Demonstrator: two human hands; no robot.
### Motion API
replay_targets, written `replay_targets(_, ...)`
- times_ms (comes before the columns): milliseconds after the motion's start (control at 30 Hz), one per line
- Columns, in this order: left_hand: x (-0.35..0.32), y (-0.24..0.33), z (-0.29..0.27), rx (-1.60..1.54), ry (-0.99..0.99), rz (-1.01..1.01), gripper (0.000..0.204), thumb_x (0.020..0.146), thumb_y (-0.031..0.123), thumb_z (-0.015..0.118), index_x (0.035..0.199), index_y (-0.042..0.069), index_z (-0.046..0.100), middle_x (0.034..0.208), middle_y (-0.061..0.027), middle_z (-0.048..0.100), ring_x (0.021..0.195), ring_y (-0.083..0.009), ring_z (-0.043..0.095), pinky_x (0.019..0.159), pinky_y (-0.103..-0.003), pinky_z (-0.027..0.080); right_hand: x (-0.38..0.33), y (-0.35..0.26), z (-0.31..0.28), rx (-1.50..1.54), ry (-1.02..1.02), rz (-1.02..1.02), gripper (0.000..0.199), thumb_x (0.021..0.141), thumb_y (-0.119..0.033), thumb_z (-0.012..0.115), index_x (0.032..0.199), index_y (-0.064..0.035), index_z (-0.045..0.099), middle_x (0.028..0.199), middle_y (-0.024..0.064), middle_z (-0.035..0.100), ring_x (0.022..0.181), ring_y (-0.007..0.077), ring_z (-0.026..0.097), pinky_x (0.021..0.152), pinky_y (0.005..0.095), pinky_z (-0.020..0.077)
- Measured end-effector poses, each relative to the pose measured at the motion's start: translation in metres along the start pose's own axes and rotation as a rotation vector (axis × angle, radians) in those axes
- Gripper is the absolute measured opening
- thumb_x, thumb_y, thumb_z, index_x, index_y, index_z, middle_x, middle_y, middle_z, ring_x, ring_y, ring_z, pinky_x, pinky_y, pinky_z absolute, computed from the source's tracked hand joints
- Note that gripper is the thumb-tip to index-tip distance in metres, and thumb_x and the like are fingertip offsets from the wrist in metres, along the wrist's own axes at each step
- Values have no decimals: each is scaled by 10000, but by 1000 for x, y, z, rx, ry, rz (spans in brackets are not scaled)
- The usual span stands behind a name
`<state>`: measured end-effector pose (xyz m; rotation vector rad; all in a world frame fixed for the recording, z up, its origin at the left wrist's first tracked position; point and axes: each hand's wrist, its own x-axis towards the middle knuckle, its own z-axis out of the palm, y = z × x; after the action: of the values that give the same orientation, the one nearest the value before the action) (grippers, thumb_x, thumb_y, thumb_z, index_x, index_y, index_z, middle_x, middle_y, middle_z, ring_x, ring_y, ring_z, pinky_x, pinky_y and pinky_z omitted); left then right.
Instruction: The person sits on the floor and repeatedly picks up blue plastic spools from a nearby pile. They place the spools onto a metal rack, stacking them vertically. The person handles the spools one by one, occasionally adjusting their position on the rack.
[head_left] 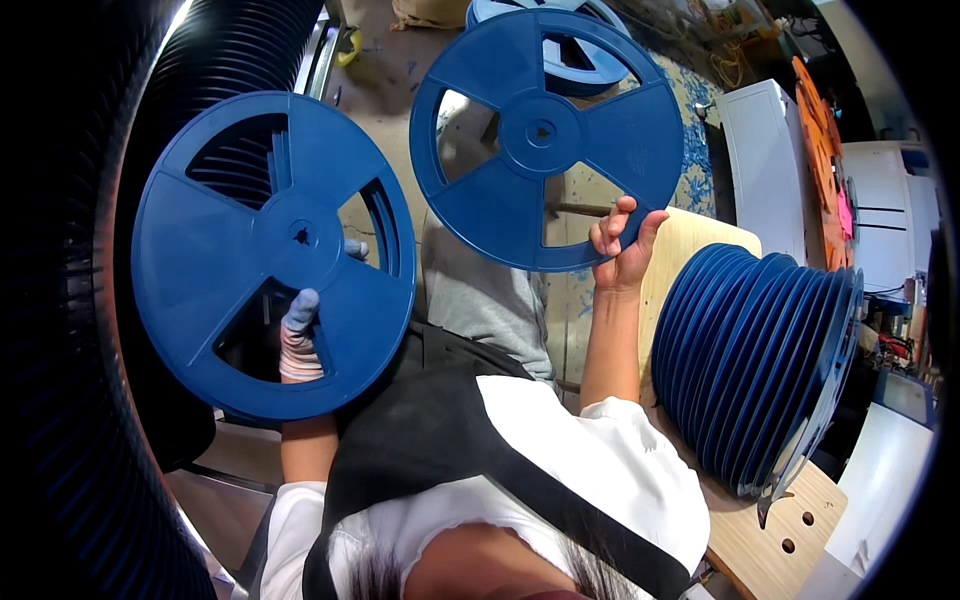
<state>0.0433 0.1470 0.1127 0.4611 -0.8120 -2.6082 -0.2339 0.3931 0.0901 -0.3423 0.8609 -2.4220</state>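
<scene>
My left hand, in a grey glove, grips a large blue plastic reel disc through one of its cut-out windows, holding it flat toward the camera. My bare right hand pinches the lower rim of a second blue reel disc held higher up and to the right. The two discs are apart and do not touch. Each has a round hub and three wedge-shaped openings.
A stack of several blue reel discs lies on its side on a wooden board at my right. A long row of dark discs curves along the left. Another blue disc lies on the floor behind. White cabinets stand at the far right.
</scene>
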Motion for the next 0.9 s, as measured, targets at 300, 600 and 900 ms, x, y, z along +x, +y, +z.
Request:
replay_targets(300,4,-10,5,169,192,151,491,798,162,735,1207,-3,517,1033,-104,624,878,-174,630,796,-298,558,-3,-2,25,-100,-11,58,590,905,-560,440,985,-2,615,630,56,620,414,83,472,414,207,350)
replay_targets(600,20,-41,9,289,287,180,403,829,83,683,1201,36,536,1067,-91,634,871,-153,642,766,-292,564,-51,70,199,-1175,-657,106,543,657,-335,835,971,16,568,755,108,601,616,167,596,589,277,481)
replay_targets(900,3,-28,6,48,127,16,426,824,93,690,1213,39,525,1078,-96,628,887,-163,637,777,-305,560,-74,136,253,-832,-867,488,401,795,-265,712,1002,27,530,771,152,591,635,243,622,598,330,496)
